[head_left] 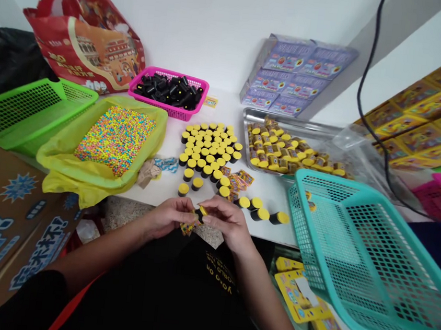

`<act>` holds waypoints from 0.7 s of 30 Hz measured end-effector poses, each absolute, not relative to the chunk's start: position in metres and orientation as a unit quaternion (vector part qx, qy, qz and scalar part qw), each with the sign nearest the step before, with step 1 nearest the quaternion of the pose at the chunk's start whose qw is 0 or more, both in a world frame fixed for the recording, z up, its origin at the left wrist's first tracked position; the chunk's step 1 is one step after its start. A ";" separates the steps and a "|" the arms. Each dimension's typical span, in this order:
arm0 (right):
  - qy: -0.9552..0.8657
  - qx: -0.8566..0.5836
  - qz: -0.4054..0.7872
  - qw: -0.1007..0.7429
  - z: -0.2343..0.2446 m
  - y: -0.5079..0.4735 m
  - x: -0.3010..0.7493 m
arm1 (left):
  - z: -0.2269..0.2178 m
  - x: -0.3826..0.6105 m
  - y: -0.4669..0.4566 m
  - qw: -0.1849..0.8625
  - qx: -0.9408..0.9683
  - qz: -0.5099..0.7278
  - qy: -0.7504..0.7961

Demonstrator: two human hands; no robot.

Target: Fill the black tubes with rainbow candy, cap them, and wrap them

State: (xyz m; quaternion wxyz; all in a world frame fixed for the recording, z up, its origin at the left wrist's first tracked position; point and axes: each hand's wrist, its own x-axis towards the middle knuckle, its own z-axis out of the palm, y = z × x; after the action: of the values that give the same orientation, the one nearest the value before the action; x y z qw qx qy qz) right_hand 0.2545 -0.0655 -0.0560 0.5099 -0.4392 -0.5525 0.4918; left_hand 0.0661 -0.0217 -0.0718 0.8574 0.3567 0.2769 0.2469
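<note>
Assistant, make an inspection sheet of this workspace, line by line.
Surface: white table.
Job's things: rows of standing yellow-capped black tubes, loose printed wrappers.
Hands: left hand holds a printed wrapper; right hand pinches a yellow-capped black tube.
Clutter: pink basket of black tubes, steel tray of wrapped tubes, teal mesh basket, green mesh basket, yellow bag of coloured beads.
Cables: black cable, upper right.
Surroundings: printed cardboard box, red printed bag, stacked yellow cartons.

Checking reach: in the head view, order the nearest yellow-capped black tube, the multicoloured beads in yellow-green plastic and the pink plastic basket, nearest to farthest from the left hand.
Left hand:
1. Yellow-capped black tube: just ahead
2. Multicoloured beads: ahead-left
3. Pink basket: farthest back
</note>
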 end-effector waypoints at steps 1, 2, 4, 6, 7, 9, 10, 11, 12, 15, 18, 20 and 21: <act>-0.568 -0.441 0.476 0.506 -0.056 -0.065 0.256 | -0.072 0.066 -0.022 0.861 0.350 0.246 0.274; -0.589 -0.439 0.461 0.498 -0.055 -0.065 0.256 | -0.071 0.066 -0.022 0.865 0.343 0.248 0.270; -0.642 -0.425 0.428 0.474 -0.052 -0.065 0.255 | -0.069 0.067 -0.022 0.868 0.329 0.262 0.262; -0.687 -0.410 0.389 0.457 -0.049 -0.066 0.250 | -0.067 0.068 -0.021 0.865 0.319 0.286 0.260; -0.699 -0.409 0.370 0.455 -0.048 -0.066 0.248 | -0.065 0.068 -0.020 0.862 0.313 0.300 0.262; -0.702 -0.419 0.339 0.465 -0.048 -0.067 0.244 | -0.062 0.071 -0.018 0.857 0.302 0.318 0.269; -0.696 -0.426 0.331 0.473 -0.048 -0.067 0.242 | -0.061 0.072 -0.018 0.856 0.298 0.322 0.273; -0.690 -0.431 0.327 0.482 -0.048 -0.067 0.242 | -0.059 0.074 -0.017 0.856 0.295 0.323 0.277; -0.683 -0.434 0.326 0.488 -0.048 -0.068 0.242 | -0.058 0.076 -0.017 0.856 0.294 0.320 0.281; -0.663 -0.437 0.335 0.508 -0.050 -0.071 0.246 | -0.056 0.081 -0.019 0.858 0.300 0.304 0.284; -0.638 -0.440 0.333 0.537 -0.053 -0.073 0.248 | -0.058 0.084 -0.022 0.864 0.294 0.300 0.276; -0.637 -0.454 0.270 0.561 -0.054 -0.075 0.248 | -0.058 0.086 -0.023 0.875 0.278 0.290 0.270; -0.643 -0.463 0.218 0.570 -0.054 -0.076 0.248 | -0.058 0.088 -0.023 0.882 0.269 0.280 0.268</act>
State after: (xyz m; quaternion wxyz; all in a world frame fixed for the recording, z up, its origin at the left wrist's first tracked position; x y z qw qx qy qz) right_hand 0.2478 -0.0758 -0.0539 0.5700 -0.4632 -0.6425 0.2184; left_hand 0.0876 -0.0231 -0.0580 0.8817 0.2694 0.2677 0.2800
